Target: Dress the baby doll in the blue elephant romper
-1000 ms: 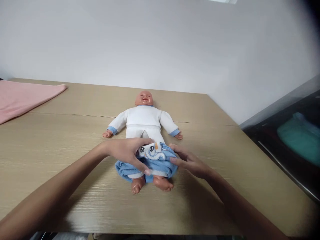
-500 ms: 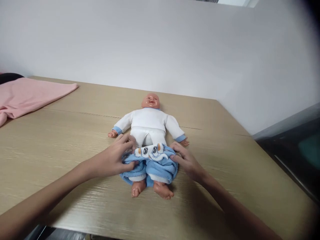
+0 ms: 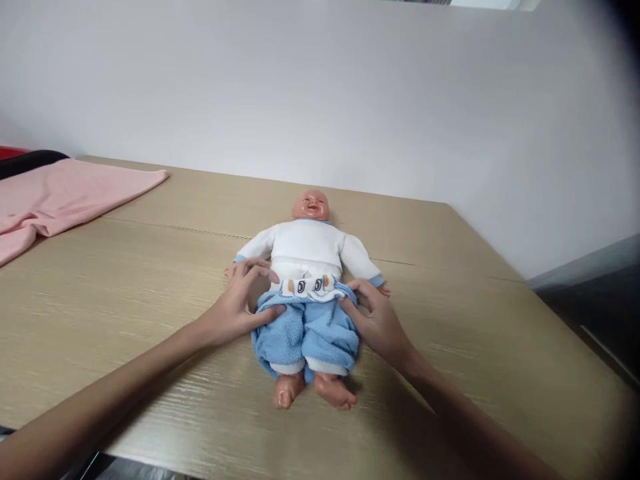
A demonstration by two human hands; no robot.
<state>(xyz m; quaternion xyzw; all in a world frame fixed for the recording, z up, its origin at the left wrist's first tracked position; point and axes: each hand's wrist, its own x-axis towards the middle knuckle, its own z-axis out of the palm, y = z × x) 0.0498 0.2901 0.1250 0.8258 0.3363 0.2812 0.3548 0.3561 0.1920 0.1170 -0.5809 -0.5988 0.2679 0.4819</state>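
Observation:
A baby doll in a white top lies on its back on the wooden table, head away from me. Fluffy blue trousers with a white embroidered waistband cover its legs up to the hips. My left hand pinches the waistband at the doll's right hip, thumb under the cloth. My right hand grips the waistband at the other hip. The doll's bare feet stick out toward me below the trouser cuffs.
A pink cloth lies spread at the table's far left corner. A white wall stands behind the table. A dark surface runs along the right of the table.
Both hands have slid the blue trousers up the doll's legs, from bunched near the knees to the hips. The trouser legs now lie stretched out.

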